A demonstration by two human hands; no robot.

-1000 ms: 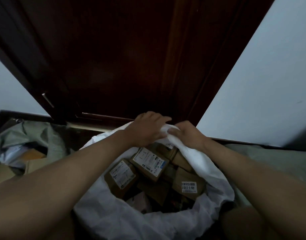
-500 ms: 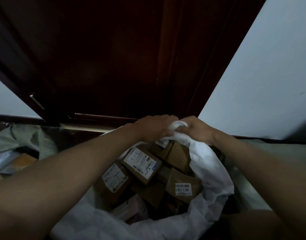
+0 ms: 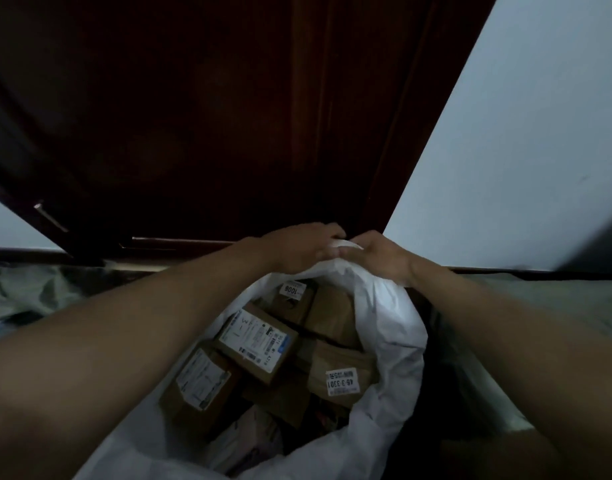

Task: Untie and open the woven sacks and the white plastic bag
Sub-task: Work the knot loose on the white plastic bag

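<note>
The white plastic bag [image 3: 391,327] stands open below me, its mouth wide and its rim rolled outward. Several brown cardboard parcels [image 3: 256,341] with white shipping labels fill it. My left hand [image 3: 304,249] and my right hand [image 3: 380,256] meet at the far rim of the bag, side by side, fingers curled over the bunched white plastic there. A grey-green woven sack [image 3: 31,292] lies at the left, another [image 3: 553,303] at the right, both partly hidden by my forearms.
A dark brown wooden door [image 3: 228,116] stands straight ahead, close behind the bag. Pale wall [image 3: 522,150] runs to its right, with a dark skirting strip along the floor. The room is dim.
Both hands have pushed the bag's far rim further away toward the door. The view has tilted down, so more of the parcels show. The grip on the plastic is unchanged.
</note>
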